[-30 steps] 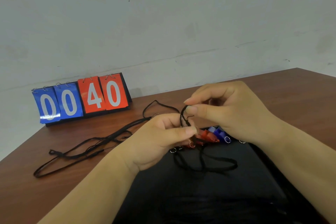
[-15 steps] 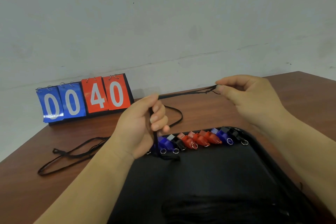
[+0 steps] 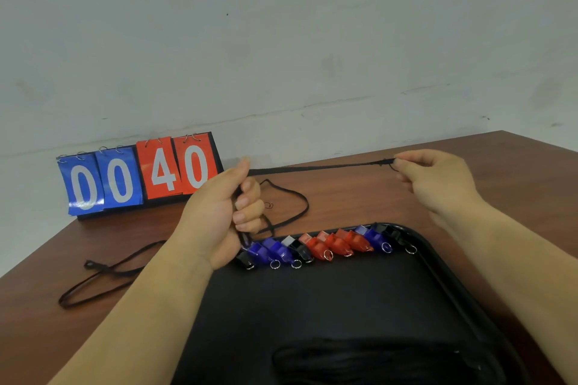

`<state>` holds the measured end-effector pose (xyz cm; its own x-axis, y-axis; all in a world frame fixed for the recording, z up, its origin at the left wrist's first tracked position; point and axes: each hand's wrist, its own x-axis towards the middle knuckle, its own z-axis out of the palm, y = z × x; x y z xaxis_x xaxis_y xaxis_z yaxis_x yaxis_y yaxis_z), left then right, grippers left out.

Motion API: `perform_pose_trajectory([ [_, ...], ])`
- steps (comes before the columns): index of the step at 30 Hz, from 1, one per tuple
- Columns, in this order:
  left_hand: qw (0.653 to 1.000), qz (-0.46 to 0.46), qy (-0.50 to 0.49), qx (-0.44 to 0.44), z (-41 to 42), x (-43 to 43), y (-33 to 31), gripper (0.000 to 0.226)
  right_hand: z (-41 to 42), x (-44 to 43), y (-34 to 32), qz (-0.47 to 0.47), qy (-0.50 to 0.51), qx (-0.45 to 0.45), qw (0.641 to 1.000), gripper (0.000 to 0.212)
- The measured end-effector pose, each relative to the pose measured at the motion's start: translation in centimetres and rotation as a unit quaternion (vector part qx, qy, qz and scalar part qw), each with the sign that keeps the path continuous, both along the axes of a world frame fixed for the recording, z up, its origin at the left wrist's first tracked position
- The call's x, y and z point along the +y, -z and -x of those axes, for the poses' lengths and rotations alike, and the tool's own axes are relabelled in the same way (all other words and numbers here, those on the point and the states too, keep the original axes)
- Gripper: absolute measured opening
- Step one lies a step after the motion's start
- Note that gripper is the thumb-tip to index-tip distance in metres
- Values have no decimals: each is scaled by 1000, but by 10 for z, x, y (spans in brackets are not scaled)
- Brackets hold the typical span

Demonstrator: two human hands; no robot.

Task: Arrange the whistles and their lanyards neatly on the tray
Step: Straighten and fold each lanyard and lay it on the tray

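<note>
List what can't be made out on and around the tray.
Head view:
- leftmost whistle: partly behind the left hand.
- stretched lanyard: its run through that fist, hidden by curled fingers.
- dark heap on the tray: black on black, blurred; lanyards or not, cannot tell.
- tray's near edge: cut off by the frame.

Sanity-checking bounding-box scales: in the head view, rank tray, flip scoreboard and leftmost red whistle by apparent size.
1. tray
2. flip scoreboard
3. leftmost red whistle
The tray lies nearest the camera, so part of its lead is perspective. The order is clear regardless.
</note>
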<state>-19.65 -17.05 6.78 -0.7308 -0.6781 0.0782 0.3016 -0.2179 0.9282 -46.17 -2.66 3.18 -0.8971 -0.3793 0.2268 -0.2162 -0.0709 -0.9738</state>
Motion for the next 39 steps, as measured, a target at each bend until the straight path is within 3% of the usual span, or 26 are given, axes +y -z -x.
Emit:
perform_pose_trajectory([
  [3, 994, -37, -88, -45, -3, -8, -2, 42, 9, 1, 5, 6, 8, -30, 999, 7],
  [7, 974, -65, -193, -95, -2, -17, 0, 26, 14, 0, 10, 1, 7, -48, 999, 9],
  [11, 963, -79, -249, -71, -3, -24, 1, 14, 15, -3, 12, -8, -5, -49, 999, 9],
  [17, 980, -113, -153, 65, -8, -25, -4, 23, 2, -3, 9, -44, -56, -17, 997, 11],
  [21, 992, -15, -23, 120, -13, -6, -11, 62, -16, 2, -6, -62, -82, 52, 993, 14],
  [23, 992, 45, -10, 113, -12, 1, -14, 66, -26, 5, -15, -44, -117, 60, 990, 16],
  [27, 992, 84, -54, 77, -5, 9, -12, 28, -45, 12, -28, -21, -181, 71, 981, 14],
  [29, 990, 113, -64, 52, -3, 10, -9, 20, -55, 16, -33, -21, -216, 82, 973, 13],
  [36, 989, 143, 11, -21, 1, 14, -3, 41, -75, 24, -39, -68, -294, 146, 942, 13],
  [39, 969, 223, 17, -103, 2, 18, 1, 39, -77, 25, -38, -78, -306, 160, 935, 14],
])
